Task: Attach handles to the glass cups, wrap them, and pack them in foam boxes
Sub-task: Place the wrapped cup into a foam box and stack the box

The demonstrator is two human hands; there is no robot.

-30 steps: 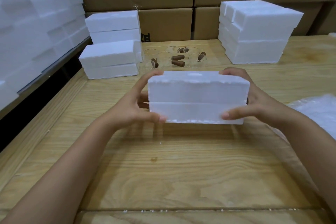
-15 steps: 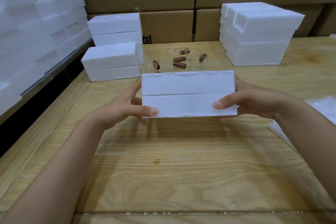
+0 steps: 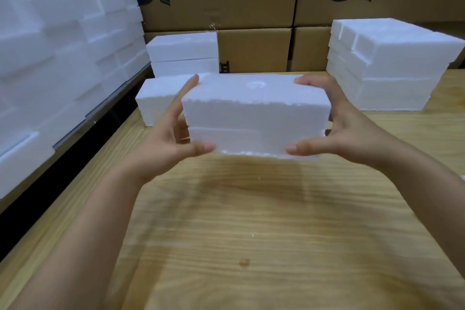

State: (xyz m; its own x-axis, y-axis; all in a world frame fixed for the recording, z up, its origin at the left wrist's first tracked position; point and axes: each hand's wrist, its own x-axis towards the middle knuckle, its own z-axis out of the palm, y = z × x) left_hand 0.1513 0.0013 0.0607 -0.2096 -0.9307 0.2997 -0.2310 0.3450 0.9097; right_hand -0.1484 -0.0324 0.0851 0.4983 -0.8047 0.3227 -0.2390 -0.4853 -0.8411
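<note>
Fingers point(image 3: 187, 90) of both hands are spreading wide around the ends of a closed foam box point(image 3: 254, 118). The left hand point(image 3: 163, 141) and right hand point(image 3: 347, 133) are each pinching it between a thumb at the lower front edge and fingertips reaching over the top, and they are holding it clear of the wooden table point(image 3: 251, 221), above its middle. Printed cardboard cartons point(image 3: 226, 2) are standing as a wall behind, a bank of foam boxes point(image 3: 50, 45) is filling the left side, and a left foam stack point(image 3: 183, 53) and a right foam stack point(image 3: 392, 70) are sitting on the table's far part. As I am judging it, only the squeeze is keeping the two halves together, so an easing grip could be letting them slide apart, while pressing harder could be crumbling the soft edges. Whether a cup is lying inside, I cannot tell. Looking closer, the box is showing as a white brick with a level seam running across its front, a ragged upper edge, a faint round mark point(image 3: 256, 85) on top and crumbs clinging along the bottom.
</note>
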